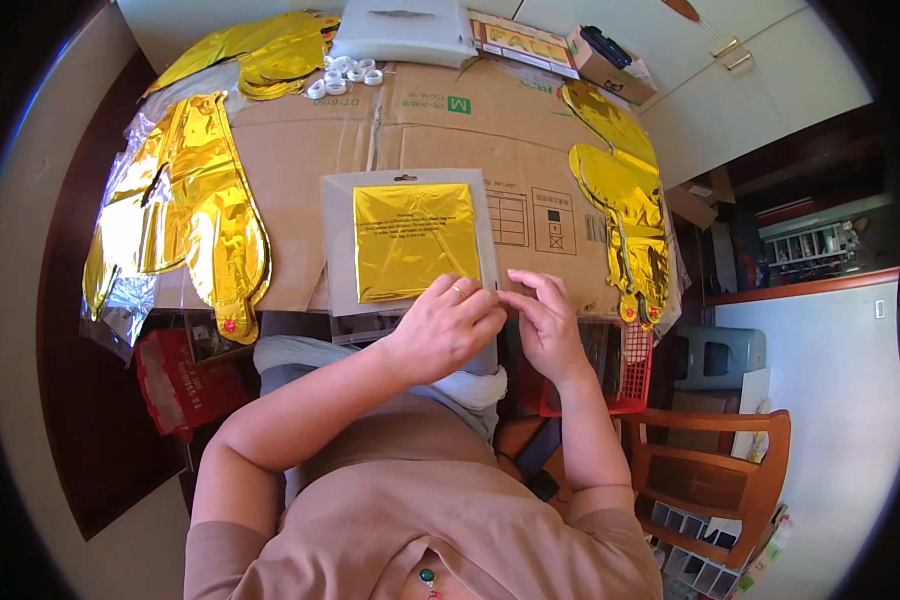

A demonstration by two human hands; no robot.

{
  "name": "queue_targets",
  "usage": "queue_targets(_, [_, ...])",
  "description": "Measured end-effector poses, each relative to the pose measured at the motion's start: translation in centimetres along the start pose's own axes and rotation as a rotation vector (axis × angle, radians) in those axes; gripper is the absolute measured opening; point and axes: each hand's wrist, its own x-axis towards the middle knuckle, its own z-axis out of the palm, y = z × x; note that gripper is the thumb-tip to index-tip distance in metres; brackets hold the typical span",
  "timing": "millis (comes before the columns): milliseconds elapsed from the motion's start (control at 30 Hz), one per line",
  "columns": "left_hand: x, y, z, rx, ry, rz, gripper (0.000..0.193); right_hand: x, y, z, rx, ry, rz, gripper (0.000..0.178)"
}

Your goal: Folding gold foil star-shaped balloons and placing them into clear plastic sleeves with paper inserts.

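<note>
Left hand (448, 328): the closer one, over the pouch's near right corner, fingers bunched and tips pinched in; can't tell if there's anything tiny in there
Right hand (548, 330): just off the pouch's right edge, thumb reaching in to the left fingertips, index bent above it with a gap between
Pouch (339, 240): frosted, flat on the cardboard sheet (280, 165), slotted end pointing away from the person
Gold foil square (415, 262): within the pouch's outline, inside or on top, honestly can't tell; mostly ahead and left of the fingertips, pretty much square so no real long axis
Gold foil shapes: one (198, 190) well left of the pouch, another (625, 190) well right, both running near-to-far
White rings (356, 74): little cluster beyond the pouch, a bit left
</note>
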Motion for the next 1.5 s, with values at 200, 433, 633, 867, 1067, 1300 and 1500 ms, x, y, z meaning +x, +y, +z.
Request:
queue_targets(200, [0.1, -2.0, 1.4, -0.025, -0.043, -0.061, 0.021, 1.1, 0.8, -0.4, -0.048, -0.057, -0.063, 0.040])
queue_targets(433, [1.5, -1.7, 0.6, -0.038, -0.075, -0.079, 0.014, 0.8, 1.2, -0.1, -0.039, -0.065, -0.022, 0.047])
queue_targets(633, [0.6, -0.8, 2.3, 0.031, 0.028, -0.091, 0.009, 1.1, 1.5, -0.8, 0.015, -0.143, 0.052, 0.048])
queue_targets(867, [-0.4, -0.3, 2.4, -0.141, -0.003, -0.264, 0.029, 1.0, 1.9, -0.8, 0.007, -0.143, 0.023, 0.049])
queue_targets(1067, [1.0, 0.2, 1.8, -0.090, 0.024, -0.316, 0.032, 1.0, 1.9, -0.9, 0.013, -0.152, 0.031, 0.048])
queue_targets(1300, [0.9, 0.3, 2.2, -0.016, 0.011, -0.330, 0.022, 1.4, 2.0, -1.1, 0.025, -0.167, 0.024, 0.048])
queue_targets(1500, [1.7, 0.6, 2.2, 0.017, -0.044, -0.397, 0.014, 1.5, 2.1, -1.3, 0.020, -0.180, 0.012, 0.049])
